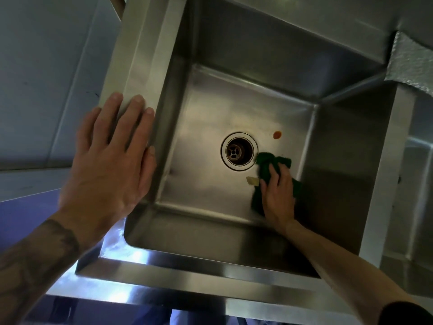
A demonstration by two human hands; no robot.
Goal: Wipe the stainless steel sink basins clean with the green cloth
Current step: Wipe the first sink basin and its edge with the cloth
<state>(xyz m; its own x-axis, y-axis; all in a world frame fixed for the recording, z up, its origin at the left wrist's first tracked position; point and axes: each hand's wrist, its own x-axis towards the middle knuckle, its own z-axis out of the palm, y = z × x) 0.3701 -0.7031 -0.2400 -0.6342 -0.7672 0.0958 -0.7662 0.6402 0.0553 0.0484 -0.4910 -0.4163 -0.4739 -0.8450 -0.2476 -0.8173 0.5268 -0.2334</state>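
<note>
We see the green cloth [266, 160] lying on the floor of the basin [210, 113], just right of the drain [239, 151] and towards the near right corner. Our right hand [277, 198] lies on top of it with fingers laid out fairly straight, pressing it down on the steel rather than clutching it; part of the cloth bunches up beyond the fingertips.

We judge the wiping to be under way but not finished. An orange spot [277, 134] sits on the floor farther back, apart from the cloth, and a pale scrap [252, 181] lies just left of the hand, touching or nearly touching the cloth's edge. Both have yet to be cleared. The rest of the floor and the walls look dull and streaky, and we cannot tell which parts have been wiped. A second basin [419, 184] shows at the right edge, only partly in view; we see no cloth in it and cannot judge its condition, so we count it as left to do.

Our left hand [110, 165] rests flat and open on the left rim [140, 55] of the sink, fingers spread, holding nothing.

By our count: one green cloth, two hands, two basins (one whole, one partial), one drain, one orange spot, one pale scrap.
</note>
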